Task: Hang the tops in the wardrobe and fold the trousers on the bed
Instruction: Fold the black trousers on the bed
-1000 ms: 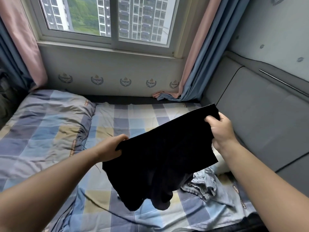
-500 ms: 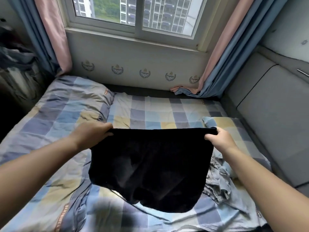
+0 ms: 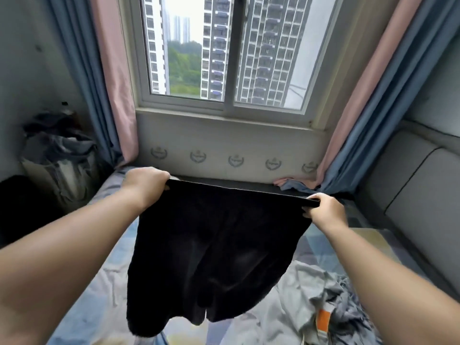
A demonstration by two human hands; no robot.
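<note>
**Black shorts held up over the bed**

The shorts [image 3: 211, 247] are being held stretched by the waistband, which is being pulled taut and nearly level between the two hands. The left hand [image 3: 144, 183] is clenched over the left end of the band, its fingers [image 3: 159, 176] being wrapped round the cloth. The right end is being pinched by the right hand [image 3: 323, 207], thumb on the near side and fingers [image 3: 312, 196] on top. Below the fingers the legs are hanging freely above the bed [image 3: 99, 312], not touching it as far as can be told. Below the right fingers, grey clothes [image 3: 316, 290] are lying crumpled on the bed. Beyond the fingers a window [image 3: 224, 58] is being framed by curtains [image 3: 109, 83]. Left of the left fingers, a hamper [image 3: 59, 163] is heaped with clothes.
</note>
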